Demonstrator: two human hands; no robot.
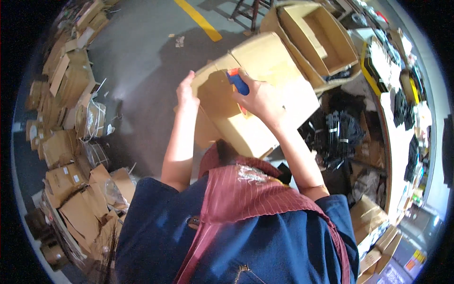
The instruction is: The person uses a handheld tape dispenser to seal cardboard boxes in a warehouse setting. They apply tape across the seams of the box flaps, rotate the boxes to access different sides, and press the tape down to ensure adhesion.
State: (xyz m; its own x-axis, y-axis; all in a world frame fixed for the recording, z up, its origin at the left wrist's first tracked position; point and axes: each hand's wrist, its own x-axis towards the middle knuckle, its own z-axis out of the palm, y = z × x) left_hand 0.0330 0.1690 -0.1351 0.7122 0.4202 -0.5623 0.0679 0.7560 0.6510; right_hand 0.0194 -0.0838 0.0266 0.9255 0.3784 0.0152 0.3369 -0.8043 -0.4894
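A closed cardboard box (288, 75) stands tilted in front of me, its top brightly lit on the right and shaded on the left. In my right hand (265, 102) is a blue and orange tape dispenser (239, 84), held low over the box top near the centre seam. My fingers wrap round its handle and hide part of it. At the box's left edge, my left hand (187, 92) grips the cardboard, its fingers along the side and partly out of sight.
An open cardboard box (326, 38) stands beyond, at the right. Black bagged items (338, 130) fill a space beside a cluttered bench (385, 142). Stacked and flattened cartons (71, 142) line the left. A yellow floor line (201, 21) and dark stool legs (253, 12) lie ahead.
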